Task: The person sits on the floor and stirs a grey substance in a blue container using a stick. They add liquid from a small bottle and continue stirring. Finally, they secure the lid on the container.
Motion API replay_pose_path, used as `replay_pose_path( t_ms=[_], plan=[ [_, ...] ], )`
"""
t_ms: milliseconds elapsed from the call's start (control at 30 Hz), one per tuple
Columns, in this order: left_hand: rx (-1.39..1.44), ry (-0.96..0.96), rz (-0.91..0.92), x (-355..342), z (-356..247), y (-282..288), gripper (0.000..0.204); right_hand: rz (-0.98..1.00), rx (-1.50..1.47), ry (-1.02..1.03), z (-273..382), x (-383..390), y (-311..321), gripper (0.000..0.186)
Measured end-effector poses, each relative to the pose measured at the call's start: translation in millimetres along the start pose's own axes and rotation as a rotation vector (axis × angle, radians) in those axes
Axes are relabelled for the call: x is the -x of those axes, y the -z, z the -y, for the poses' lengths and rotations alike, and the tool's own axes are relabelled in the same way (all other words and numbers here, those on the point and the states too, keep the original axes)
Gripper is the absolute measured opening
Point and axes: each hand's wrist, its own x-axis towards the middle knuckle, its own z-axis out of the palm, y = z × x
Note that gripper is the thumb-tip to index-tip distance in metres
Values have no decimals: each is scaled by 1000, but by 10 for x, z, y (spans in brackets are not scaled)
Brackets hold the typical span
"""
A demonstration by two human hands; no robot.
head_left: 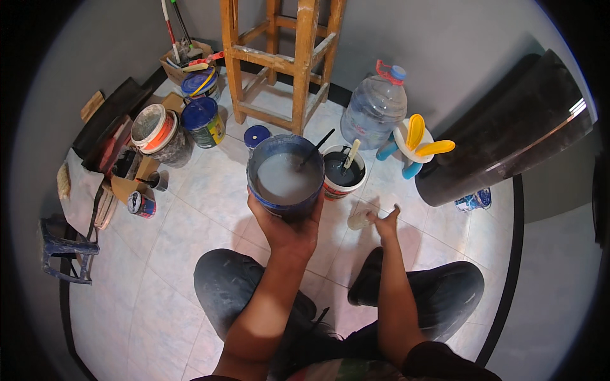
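My left hand point(289, 235) is wrapped round the lower side of a dark blue paint bucket point(270, 204), holding it up in front of me. Pale grey paint point(283, 181) fills part of it, and a black-handled tool point(316, 150) leans in the paint, its lower end hidden. Lower and to the right, my right hand point(386, 227) has its thumb and fingers spread. Its fingertips are beside a small translucent cup point(360, 219) on the floor; whether they touch is unclear. Just beyond stands a small tub point(343, 189) of dark grey paint with a light-handled brush point(351, 153) in it.
A wooden stand point(267, 59) stands at the back, beside a large water bottle point(375, 105). A small stool with yellow parts point(416, 136) and a big black roll point(505, 130) are on the right. Paint cans point(203, 127), stacked buckets point(165, 143) and a blue stool point(67, 247) line the left.
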Motion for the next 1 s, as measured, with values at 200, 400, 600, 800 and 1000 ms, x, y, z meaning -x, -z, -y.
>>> replay_pose_path(
  t_ms=[200, 400, 600, 800, 1000],
  plan=[
    [-51, 9, 7, 81, 84, -44, 75, 403, -532, 493, 2636, 702, 385, 54],
    [-90, -13, 98, 121, 165, 1, 73, 582, 41, 934, 3731, 1488, 432, 26],
    [-72, 54, 105, 162, 207, 29, 71, 662, 284, 1301, 3995, 1556, 288, 14],
    [-69, 98, 109, 149, 247, 82, 75, 785, 537, 1216, 4083, 1463, 479, 14],
    [-71, 90, 79, 143, 243, 62, 76, 619, 458, 1233, 4182, 1512, 308, 17]
  ],
)
